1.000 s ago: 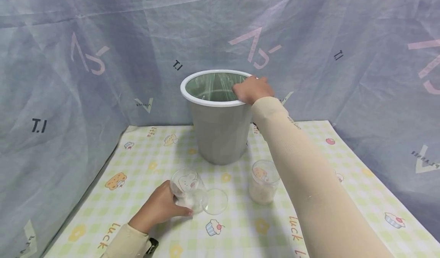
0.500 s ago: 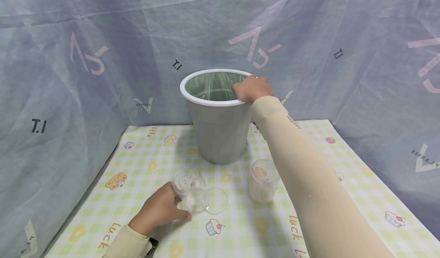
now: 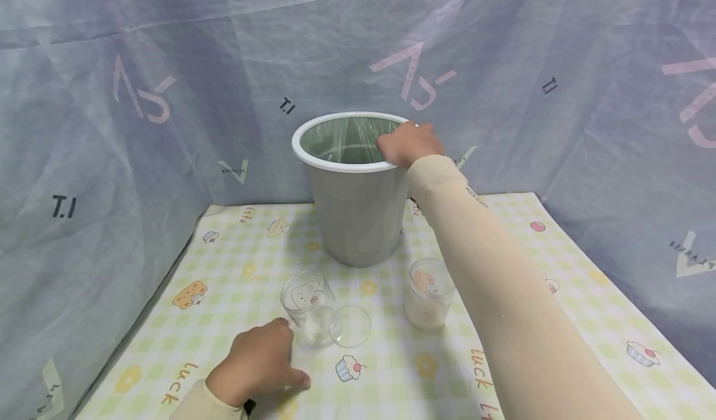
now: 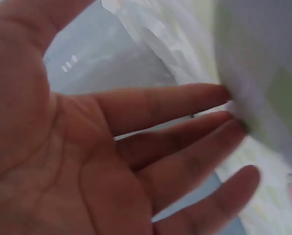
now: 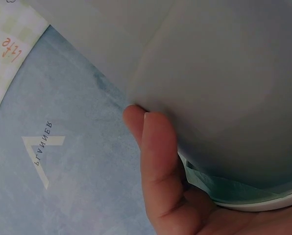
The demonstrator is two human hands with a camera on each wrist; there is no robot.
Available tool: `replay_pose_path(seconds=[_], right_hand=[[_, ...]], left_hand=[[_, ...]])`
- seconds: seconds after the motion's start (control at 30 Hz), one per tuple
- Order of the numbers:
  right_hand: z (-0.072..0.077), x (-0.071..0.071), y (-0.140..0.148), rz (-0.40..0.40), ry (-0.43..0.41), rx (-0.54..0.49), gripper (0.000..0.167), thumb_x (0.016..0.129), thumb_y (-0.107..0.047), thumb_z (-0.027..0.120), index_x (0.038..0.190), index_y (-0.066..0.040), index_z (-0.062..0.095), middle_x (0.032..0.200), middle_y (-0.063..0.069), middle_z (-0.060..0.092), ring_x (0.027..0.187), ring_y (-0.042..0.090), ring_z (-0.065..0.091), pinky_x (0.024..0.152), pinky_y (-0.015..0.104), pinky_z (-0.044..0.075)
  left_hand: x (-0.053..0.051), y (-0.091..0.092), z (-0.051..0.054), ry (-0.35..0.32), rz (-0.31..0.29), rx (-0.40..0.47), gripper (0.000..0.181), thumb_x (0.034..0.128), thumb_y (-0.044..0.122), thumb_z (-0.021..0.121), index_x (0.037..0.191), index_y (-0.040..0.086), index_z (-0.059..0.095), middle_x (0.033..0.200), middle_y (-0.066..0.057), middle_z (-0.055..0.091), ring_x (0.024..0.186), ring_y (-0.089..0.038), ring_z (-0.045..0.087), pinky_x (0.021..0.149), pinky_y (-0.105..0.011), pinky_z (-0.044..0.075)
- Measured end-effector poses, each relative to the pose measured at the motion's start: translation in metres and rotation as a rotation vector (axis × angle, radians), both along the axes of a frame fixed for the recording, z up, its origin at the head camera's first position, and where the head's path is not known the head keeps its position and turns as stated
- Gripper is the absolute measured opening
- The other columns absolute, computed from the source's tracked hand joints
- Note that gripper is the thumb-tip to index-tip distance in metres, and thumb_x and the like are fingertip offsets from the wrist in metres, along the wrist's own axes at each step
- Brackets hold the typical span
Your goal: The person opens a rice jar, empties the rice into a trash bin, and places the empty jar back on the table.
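Left hand [image 3: 256, 363]: was loosely spread, just beside a clear jar [image 3: 306, 299]; right hand [image 3: 411, 145]: was clamped on the rim [image 3: 355, 168] of a grey bin [image 3: 358, 215], which stood beyond the left hand; right of the left hand, past the clear jar: a disc [image 3: 353, 328], then a part-filled jar [image 3: 426, 309], on the tabletop [image 3: 386, 370].

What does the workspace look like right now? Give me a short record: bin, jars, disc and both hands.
Bin: gray, upright, white rim, wrinkled clear liner
Left jar: clear, upright, contents unclear
Right jar: clear, pale contents
Clear disc: on the tablecloth, right of the left jar
Left hand: beside the left jar, fingers extended, contact unclear
Right hand: grips the rim's right side
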State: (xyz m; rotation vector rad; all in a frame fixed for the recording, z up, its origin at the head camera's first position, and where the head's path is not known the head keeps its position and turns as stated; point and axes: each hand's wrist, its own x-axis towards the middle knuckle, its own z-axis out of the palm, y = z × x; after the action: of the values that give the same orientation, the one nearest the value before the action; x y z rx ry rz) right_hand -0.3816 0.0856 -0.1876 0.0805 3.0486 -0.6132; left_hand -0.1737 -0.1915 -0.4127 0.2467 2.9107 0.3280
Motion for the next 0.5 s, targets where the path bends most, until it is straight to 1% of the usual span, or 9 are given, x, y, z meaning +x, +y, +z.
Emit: replay_pose_path(seconds=[0.03, 0.1, 0.17, 0.23, 0.27, 0.33, 0.43, 0.5], right_hand=[[0.0, 0.0, 0.0, 0.0, -0.001, 0.0, 0.086, 0.096, -0.048, 0.032, 0.166, -0.004, 0.006, 0.169, 0.029, 0.007, 0.142, 0.046, 0.04, 0.111, 0.058, 0.042], [0.001, 0.001, 0.0, 0.002, -0.004, -0.003, 0.085, 0.097, -0.047, 0.032, 0.166, -0.003, 0.006, 0.169, 0.029, 0.008, 0.14, 0.046, 0.042, 0.11, 0.058, 0.043], [0.002, 0.002, 0.0, 0.002, -0.006, -0.004, 0.085, 0.097, -0.047, 0.032, 0.166, -0.004, 0.007, 0.169, 0.028, 0.008, 0.14, 0.046, 0.042, 0.109, 0.057, 0.043], [0.003, 0.003, 0.0, 0.005, -0.009, -0.004, 0.084, 0.097, -0.046, 0.031, 0.166, -0.004, 0.007, 0.169, 0.028, 0.008, 0.141, 0.046, 0.041, 0.11, 0.057, 0.043], [0.003, 0.003, -0.001, 0.006, -0.011, -0.005, 0.084, 0.097, -0.046, 0.031, 0.166, -0.004, 0.006, 0.169, 0.028, 0.007, 0.142, 0.046, 0.04, 0.11, 0.058, 0.043], [0.004, 0.004, -0.001, 0.007, -0.012, -0.007, 0.084, 0.098, -0.046, 0.031, 0.166, -0.004, 0.006, 0.169, 0.028, 0.006, 0.143, 0.046, 0.039, 0.11, 0.058, 0.042], [0.003, 0.004, -0.001, 0.007, -0.01, -0.007, 0.084, 0.098, -0.047, 0.031, 0.166, -0.004, 0.007, 0.169, 0.028, 0.005, 0.143, 0.046, 0.039, 0.11, 0.058, 0.042], [0.002, 0.004, -0.001, 0.008, -0.009, -0.006, 0.083, 0.098, -0.047, 0.03, 0.165, -0.003, 0.009, 0.169, 0.029, 0.006, 0.143, 0.046, 0.039, 0.11, 0.058, 0.043]], left_hand=[[0.003, 0.002, 0.002, -0.006, -0.014, -0.021, 0.063, 0.0569, 0.061, 0.094, 0.082, 0.01, 0.066, 0.083, 0.001, 0.057, 0.063, -0.022, 0.052, 0.056, -0.047, 0.046], [0.009, 0.006, 0.005, -0.015, -0.037, -0.026, 0.06, 0.0588, 0.061, 0.092, 0.078, 0.011, 0.065, 0.076, 0.001, 0.055, 0.062, -0.021, 0.051, 0.056, -0.046, 0.045], [0.014, 0.009, 0.007, -0.012, -0.066, 0.01, 0.056, 0.0614, 0.06, 0.091, 0.072, 0.015, 0.06, 0.07, 0.002, 0.053, 0.059, -0.018, 0.049, 0.054, -0.042, 0.042], [0.019, 0.011, 0.009, 0.011, -0.112, 0.041, 0.054, 0.0631, 0.061, 0.09, 0.07, 0.017, 0.058, 0.068, 0.004, 0.054, 0.058, -0.016, 0.048, 0.051, -0.037, 0.039], [0.02, 0.013, 0.01, 0.023, -0.143, 0.059, 0.052, 0.064, 0.061, 0.089, 0.071, 0.018, 0.06, 0.07, 0.005, 0.057, 0.059, -0.014, 0.049, 0.051, -0.035, 0.038], [0.022, 0.016, 0.013, 0.044, -0.199, 0.083, 0.052, 0.0662, 0.062, 0.087, 0.082, 0.017, 0.068, 0.08, 0.006, 0.065, 0.067, -0.014, 0.056, 0.054, -0.036, 0.043], [0.022, 0.022, 0.016, 0.072, -0.265, 0.109, 0.059, 0.0703, 0.063, 0.085, 0.104, 0.016, 0.074, 0.102, 0.006, 0.072, 0.087, -0.016, 0.066, 0.066, -0.039, 0.052], [0.021, 0.027, 0.017, 0.088, -0.297, 0.14, 0.058, 0.0736, 0.06, 0.084, 0.11, 0.016, 0.074, 0.105, 0.006, 0.073, 0.095, -0.016, 0.068, 0.07, -0.039, 0.053]])
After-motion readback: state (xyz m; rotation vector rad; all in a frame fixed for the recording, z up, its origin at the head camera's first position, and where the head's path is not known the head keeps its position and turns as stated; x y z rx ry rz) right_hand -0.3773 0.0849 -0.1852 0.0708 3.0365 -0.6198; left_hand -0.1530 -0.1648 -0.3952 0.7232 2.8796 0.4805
